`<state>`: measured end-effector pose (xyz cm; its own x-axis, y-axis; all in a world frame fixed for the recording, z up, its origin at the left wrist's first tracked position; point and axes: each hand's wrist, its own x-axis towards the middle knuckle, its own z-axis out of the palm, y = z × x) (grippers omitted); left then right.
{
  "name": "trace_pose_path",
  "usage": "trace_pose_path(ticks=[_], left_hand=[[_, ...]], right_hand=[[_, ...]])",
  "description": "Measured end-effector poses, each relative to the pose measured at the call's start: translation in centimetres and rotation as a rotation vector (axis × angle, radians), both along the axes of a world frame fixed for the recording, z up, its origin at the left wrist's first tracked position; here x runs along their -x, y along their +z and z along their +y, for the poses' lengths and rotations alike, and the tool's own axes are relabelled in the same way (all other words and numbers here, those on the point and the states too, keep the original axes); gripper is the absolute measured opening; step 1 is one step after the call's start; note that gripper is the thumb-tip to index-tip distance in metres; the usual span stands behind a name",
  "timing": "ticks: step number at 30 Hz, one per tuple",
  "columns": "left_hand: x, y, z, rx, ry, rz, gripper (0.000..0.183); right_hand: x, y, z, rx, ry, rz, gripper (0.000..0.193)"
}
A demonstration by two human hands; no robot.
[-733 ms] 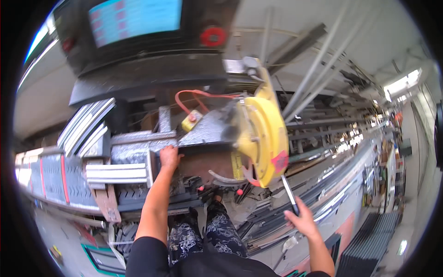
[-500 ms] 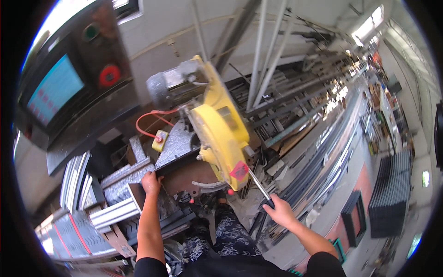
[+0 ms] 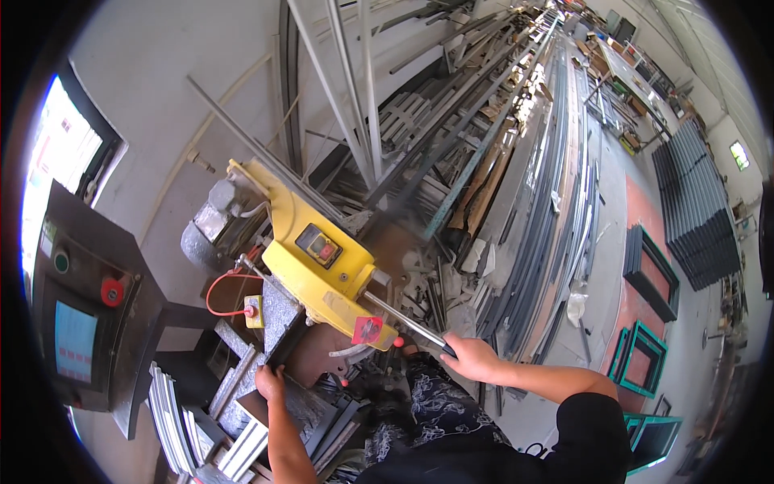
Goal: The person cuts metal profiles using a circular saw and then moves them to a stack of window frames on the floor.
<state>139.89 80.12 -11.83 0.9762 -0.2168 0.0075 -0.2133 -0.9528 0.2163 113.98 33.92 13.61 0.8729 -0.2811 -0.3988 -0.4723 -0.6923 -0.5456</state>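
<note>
A yellow chop saw (image 3: 322, 278) with a grey motor stands in front of me on a metal bed. My right hand (image 3: 472, 357) grips the dark end of the saw's long metal handle (image 3: 403, 321). My left hand (image 3: 270, 381) presses down on a grey aluminium profile (image 3: 278, 403) lying on the saw bed beside the blade guard. An orange cable and a small yellow switch box (image 3: 254, 310) hang at the saw's left side.
A dark control cabinet with a blue screen and a red button (image 3: 89, 315) stands at the left. Cut profiles (image 3: 181, 419) are stacked below it. Long metal bars (image 3: 516, 161) lie in racks stretching far right. Dark frames (image 3: 645, 355) rest on the floor.
The view has swung to the right, so the cabinet and saw have shifted left and rotated in the picture. Both hands keep their holds on the handle and the profile.
</note>
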Motion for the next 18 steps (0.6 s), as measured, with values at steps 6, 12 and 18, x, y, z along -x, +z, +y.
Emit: trace_pose_path(ticks=[6, 12, 18], left_hand=[[-0.6, 1.1, -0.3, 0.007, -0.006, 0.051, 0.039], [-0.3, 1.2, -0.6, 0.014, 0.03, 0.08, 0.04], [-0.9, -0.5, 0.7, 0.011, 0.042, 0.06, 0.045]], right_hand=[[-0.1, -0.3, -0.1, -0.04, 0.004, 0.005, 0.025], [0.5, -1.9, -0.2, -0.023, -0.001, 0.012, 0.024], [0.4, -4.3, -0.3, 0.029, 0.045, 0.059, 0.027]])
